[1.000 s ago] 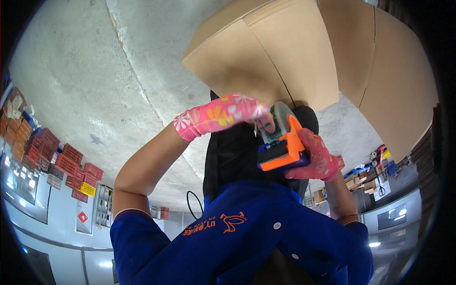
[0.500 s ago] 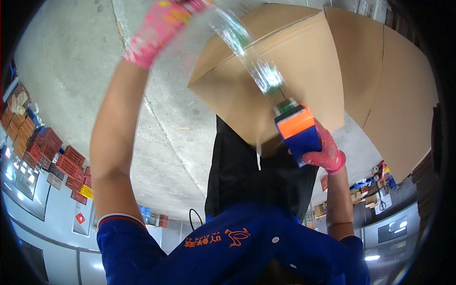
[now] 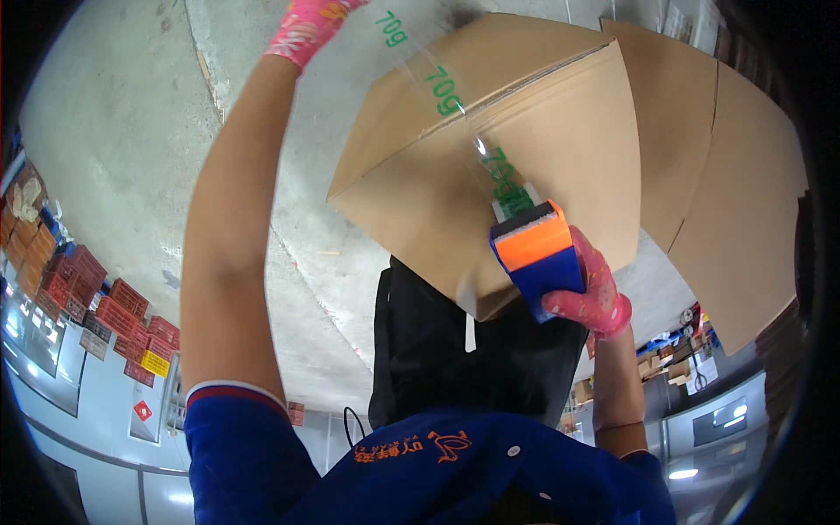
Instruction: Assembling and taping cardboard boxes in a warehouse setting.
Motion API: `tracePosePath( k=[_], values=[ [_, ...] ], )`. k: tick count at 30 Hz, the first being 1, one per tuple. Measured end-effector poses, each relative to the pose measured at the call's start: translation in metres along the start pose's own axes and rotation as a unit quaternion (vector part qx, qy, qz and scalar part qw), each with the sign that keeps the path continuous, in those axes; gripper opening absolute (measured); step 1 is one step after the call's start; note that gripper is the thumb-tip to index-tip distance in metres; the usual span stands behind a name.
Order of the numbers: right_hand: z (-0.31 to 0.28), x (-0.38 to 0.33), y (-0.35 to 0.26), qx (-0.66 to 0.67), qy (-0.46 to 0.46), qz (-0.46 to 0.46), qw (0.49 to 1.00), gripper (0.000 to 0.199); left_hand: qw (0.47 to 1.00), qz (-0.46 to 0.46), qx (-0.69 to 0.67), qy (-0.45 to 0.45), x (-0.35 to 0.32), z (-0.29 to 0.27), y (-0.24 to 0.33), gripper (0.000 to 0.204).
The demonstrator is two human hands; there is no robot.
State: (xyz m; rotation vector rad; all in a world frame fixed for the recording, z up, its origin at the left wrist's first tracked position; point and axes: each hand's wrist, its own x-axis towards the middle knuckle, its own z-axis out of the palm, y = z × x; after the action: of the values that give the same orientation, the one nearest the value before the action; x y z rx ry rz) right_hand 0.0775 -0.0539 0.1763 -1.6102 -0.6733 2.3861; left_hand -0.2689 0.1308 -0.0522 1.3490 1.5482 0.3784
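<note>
My right hand (image 3: pixel 599 289), in a pink patterned glove, is closed around a blue and orange tape dispenser (image 3: pixel 541 249). A strip of clear packing tape with green print (image 3: pixel 446 92) stretches from the dispenser up and left over a brown cardboard box (image 3: pixel 560 166). At the top edge my left hand (image 3: pixel 311 26), also pink-gloved, is closed at the tape's far end; its fingertips are partly cut off by the picture's edge. The box stands close in front of my black apron (image 3: pixel 464 350), one edge facing up across it.
More flat brown cardboard (image 3: pixel 744 184) leans on the right. Grey concrete floor (image 3: pixel 131 157) spreads at the left. Stacked red crates (image 3: pixel 122 315) stand by a wall at far left, and various goods (image 3: pixel 674 359) sit at the far right.
The tape strip, twisted and shiny before, now lies flatter and straighter over the box. My left hand has moved slightly up; the dispenser has shifted a little left and down.
</note>
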Motion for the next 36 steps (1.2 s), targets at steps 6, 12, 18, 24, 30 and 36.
tracePosePath(
  k=[6,12,18,24,30,36],
  values=[
    [0.008,-0.006,0.002,-0.04,0.02,0.008,0.999,0.069,0.989,0.056,0.095,-0.098,-0.019,0.107,-0.058,0.03],
    [0.008,-0.007,0.002,-0.062,0.033,0.001,0.998,0.068,0.944,-0.169,0.254,-0.123,-0.037,0.121,-0.002,0.046],
    [0.006,-0.003,0.006,-0.089,0.043,-0.013,0.995,0.065,0.951,-0.09,-0.101,-0.278,-0.065,0.105,0.034,0.072],
    [0.013,0.013,0.002,-0.073,0.077,0.016,0.994,0.06,0.964,0.077,0.038,-0.253,-0.111,0.085,0.079,0.085],
    [0.019,0.022,-0.004,-0.06,0.122,0.067,0.988,0.056,0.965,0.038,0.025,-0.259,-0.109,0.079,0.075,0.09],
    [0.004,0.018,0.04,-0.064,0.182,0.14,0.971,0.053,0.962,0.015,0.048,-0.268,-0.111,0.074,0.089,0.087]
  ],
)
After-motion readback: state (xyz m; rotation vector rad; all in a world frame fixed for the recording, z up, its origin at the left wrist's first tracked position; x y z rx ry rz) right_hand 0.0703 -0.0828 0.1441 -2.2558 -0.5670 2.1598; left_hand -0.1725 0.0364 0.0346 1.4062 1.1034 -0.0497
